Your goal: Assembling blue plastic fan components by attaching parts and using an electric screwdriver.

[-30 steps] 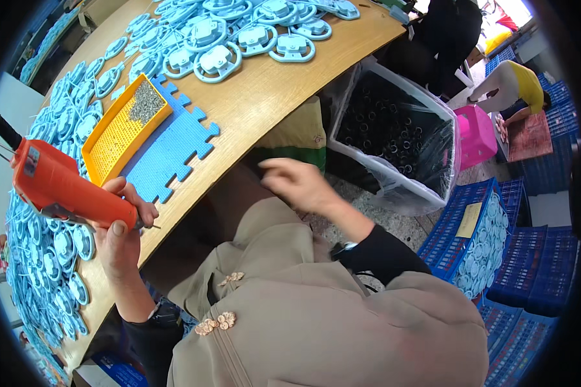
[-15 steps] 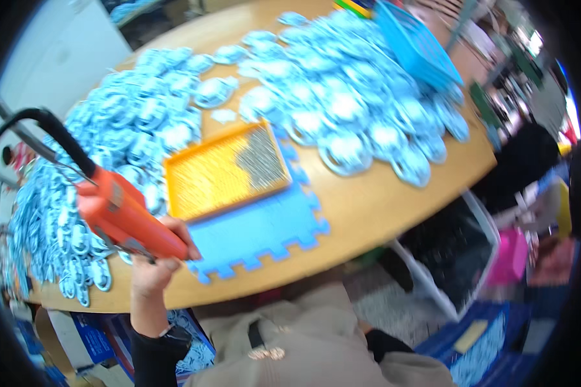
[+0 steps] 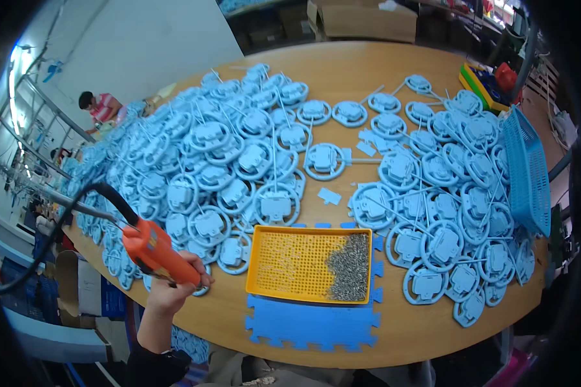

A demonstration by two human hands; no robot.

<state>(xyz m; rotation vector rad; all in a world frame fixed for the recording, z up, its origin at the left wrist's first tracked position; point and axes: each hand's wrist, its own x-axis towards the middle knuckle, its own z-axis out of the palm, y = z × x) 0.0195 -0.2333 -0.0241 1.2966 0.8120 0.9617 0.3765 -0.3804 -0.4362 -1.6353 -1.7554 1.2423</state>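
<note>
My left hand (image 3: 168, 295) is closed around an orange electric screwdriver (image 3: 160, 253) with a thick black cable at its upper end. It is raised over the left part of the table, beside the pile of light-blue, wheel-shaped plastic parts (image 3: 208, 137). To the right of that hand, a yellow perforated tray (image 3: 255, 264) lies on a blue foam mat (image 3: 313, 322). Small metal screws (image 3: 350, 271) are heaped in the tray's right end, and others are scattered across its left. My right hand is out of view.
A second pile of the same blue parts (image 3: 426, 245) covers the table's right side. Beside it a blue basket (image 3: 529, 174) stands tilted. Flat blue pieces (image 3: 329, 196) lie behind the tray. Farther back left is another person (image 3: 103, 108) in a striped top.
The view has swung toward the left and up, bringing the far table edge and another person into sight. My left hand still grips the screwdriver. The tray appears lower in the picture.
</note>
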